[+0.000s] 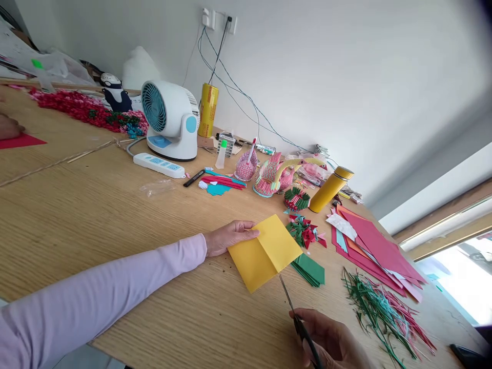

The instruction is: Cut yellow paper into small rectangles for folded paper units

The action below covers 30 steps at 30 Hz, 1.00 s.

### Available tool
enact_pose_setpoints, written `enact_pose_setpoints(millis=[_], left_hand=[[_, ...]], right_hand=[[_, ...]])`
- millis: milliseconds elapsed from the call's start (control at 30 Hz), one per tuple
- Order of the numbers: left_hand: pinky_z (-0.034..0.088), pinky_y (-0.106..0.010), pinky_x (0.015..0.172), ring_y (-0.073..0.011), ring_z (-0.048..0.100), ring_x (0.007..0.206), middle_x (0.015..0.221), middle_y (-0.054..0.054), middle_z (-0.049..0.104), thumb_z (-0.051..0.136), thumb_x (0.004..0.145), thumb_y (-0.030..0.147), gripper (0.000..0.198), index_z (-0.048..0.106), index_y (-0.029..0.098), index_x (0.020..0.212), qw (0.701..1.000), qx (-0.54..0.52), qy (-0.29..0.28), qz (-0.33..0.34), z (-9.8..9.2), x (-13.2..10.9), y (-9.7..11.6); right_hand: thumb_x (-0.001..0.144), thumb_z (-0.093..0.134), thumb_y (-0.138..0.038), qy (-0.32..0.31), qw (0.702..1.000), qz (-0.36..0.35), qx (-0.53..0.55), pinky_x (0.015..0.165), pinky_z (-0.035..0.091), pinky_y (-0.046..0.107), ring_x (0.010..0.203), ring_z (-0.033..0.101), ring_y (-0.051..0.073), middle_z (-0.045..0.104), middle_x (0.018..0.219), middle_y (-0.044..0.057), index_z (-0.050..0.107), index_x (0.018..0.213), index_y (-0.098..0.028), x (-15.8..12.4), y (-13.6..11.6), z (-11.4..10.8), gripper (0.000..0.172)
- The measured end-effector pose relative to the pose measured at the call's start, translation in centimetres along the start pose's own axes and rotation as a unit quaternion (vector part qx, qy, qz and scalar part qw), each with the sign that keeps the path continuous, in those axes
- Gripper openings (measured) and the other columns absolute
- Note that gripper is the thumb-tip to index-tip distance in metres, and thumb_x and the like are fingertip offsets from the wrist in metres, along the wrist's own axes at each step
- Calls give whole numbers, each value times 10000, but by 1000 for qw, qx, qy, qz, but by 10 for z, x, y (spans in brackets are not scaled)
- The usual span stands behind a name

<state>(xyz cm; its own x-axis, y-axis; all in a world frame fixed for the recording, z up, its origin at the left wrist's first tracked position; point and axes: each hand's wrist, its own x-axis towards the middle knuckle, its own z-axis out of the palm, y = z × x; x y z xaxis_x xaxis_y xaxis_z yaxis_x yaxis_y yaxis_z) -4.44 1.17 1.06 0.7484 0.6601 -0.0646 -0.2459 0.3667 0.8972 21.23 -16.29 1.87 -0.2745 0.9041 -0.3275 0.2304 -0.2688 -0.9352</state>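
A folded sheet of yellow paper point(265, 252) with a crease across its middle is pinched in my left hand point(232, 237), thumb on top, at its upper left edge. My right hand point(332, 341) grips a pair of scissors point(300, 328) by the black handles. Their thin blades point up toward the paper's lower edge, near the end of the crease; whether they touch it I cannot tell. Just right of the yellow paper lie a stack of green paper pieces point(310, 270) and a heap of red and green folded bits point(305, 230).
Green and pink paper strips point(384, 312) lie at the right, below red paper sheets point(378, 246). Behind stand a yellow bottle point(330, 189), folded-paper swan figures point(269, 177), a white fan point(175, 120) and a power strip point(159, 165). Another person's hand point(9, 127) rests at the far left.
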Motion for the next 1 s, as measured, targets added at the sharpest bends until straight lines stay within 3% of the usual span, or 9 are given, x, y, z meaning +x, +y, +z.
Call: enact_pose_setpoints(millis=[133, 233, 467, 633, 767, 1000], left_hand=[[481, -254, 740, -173, 656, 857, 1064, -91, 693, 702, 753, 400, 421, 641, 179, 1106, 1000, 6, -17, -1, -2, 2, -2], [481, -255, 737, -171, 658, 853, 1064, -96, 693, 692, 764, 398, 423, 635, 176, 1119, 1000, 11, -25, -3, -1, 1, -2], [476, -249, 728, -167, 660, 831, 1052, -90, 697, 713, 742, 401, 425, 647, 177, 1096, 999, 25, -34, -12, 3, 3, -3], [471, -239, 690, -164, 661, 796, 1029, -86, 704, 711, 736, 419, 425, 653, 178, 1081, 998, 42, -35, -11, 5, 4, -5], [472, -235, 675, -163, 660, 776, 1001, -87, 709, 711, 733, 426, 431, 652, 174, 1078, 998, 51, -27, -9, 6, 5, -5], [493, -257, 704, -191, 656, 859, 1111, -88, 671, 778, 668, 340, 544, 602, 201, 1163, 996, 77, -30, -11, 7, 2, -3]], right_hand=[[714, 694, -550, -13, 999, -1, -29, 621, 457, 269, 671, 575, 161, 657, 856, 74, 622, 1126, -204, 5, -2, 2, 543], [708, 703, -543, -11, 1000, -2, -26, 590, 441, 256, 634, 559, 149, 661, 803, 67, 624, 1101, -185, 9, -2, 3, 537], [737, 674, -546, 45, 999, 14, -1, 612, 448, 281, 634, 564, 158, 658, 791, 61, 635, 1092, -179, 7, -12, 13, 512], [699, 718, -527, 40, 999, 17, 19, 584, 429, 276, 602, 555, 154, 655, 743, 47, 646, 1060, -176, 10, -12, 16, 509], [683, 725, -544, 69, 996, 31, 37, 593, 436, 291, 613, 562, 164, 662, 748, 50, 659, 1045, -188, 9, -13, 19, 512], [677, 729, -544, 91, 995, 28, 40, 580, 433, 288, 590, 551, 157, 642, 720, 38, 668, 1025, -179, 7, -16, 24, 508]])
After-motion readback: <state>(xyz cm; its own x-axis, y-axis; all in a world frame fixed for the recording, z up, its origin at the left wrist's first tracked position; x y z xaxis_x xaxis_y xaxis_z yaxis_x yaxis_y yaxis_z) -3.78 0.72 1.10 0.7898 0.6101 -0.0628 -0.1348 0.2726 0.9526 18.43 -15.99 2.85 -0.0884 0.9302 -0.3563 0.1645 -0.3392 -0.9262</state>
